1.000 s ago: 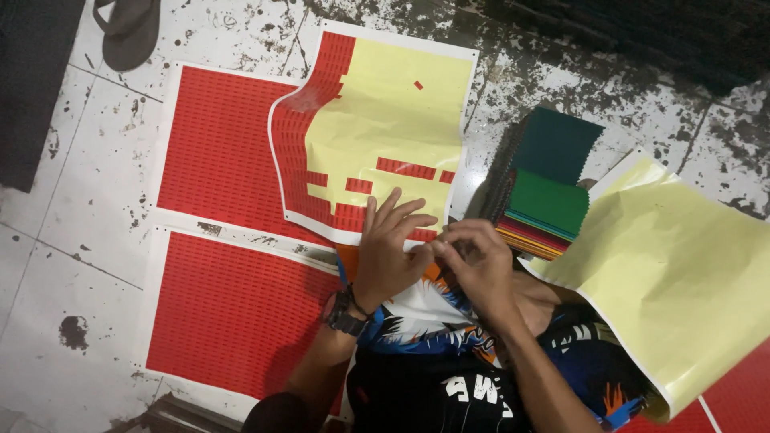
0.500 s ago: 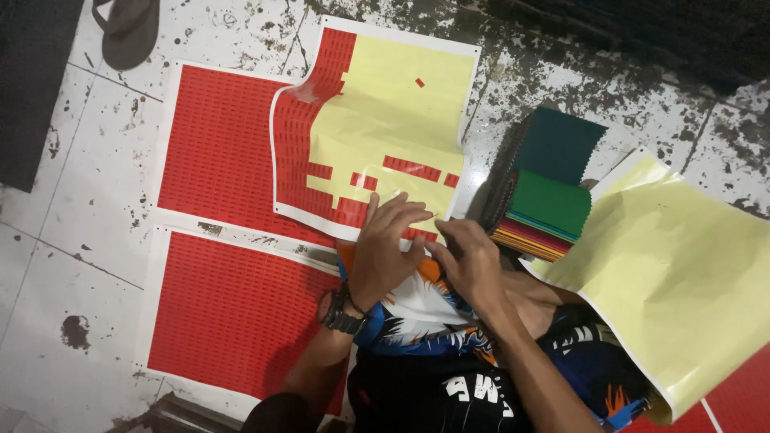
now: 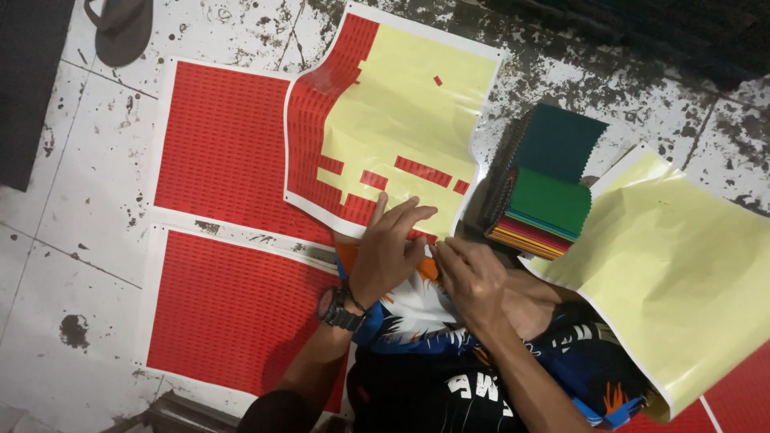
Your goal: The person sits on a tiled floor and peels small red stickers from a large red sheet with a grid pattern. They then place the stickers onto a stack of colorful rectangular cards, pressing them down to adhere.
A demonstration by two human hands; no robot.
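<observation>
Resting left hand [image 3: 389, 252] on sticker sheet's [image 3: 385, 128] near edge.

Illumination is even and moderately bright across the tiled floor [image 3: 48, 265]; its source lies outside the view. Colours read saturated. The upper right corner and the left edge fall into deep shade. A soft sheen shows on the curled red sticker sheet [image 3: 321, 120]. Faint shadows sit under the left hand [image 3: 389, 252] and beside the stack of coloured sheets [image 3: 545, 200]. Focus is acceptable, with slight softness on the fingers [image 3: 413, 215].
</observation>
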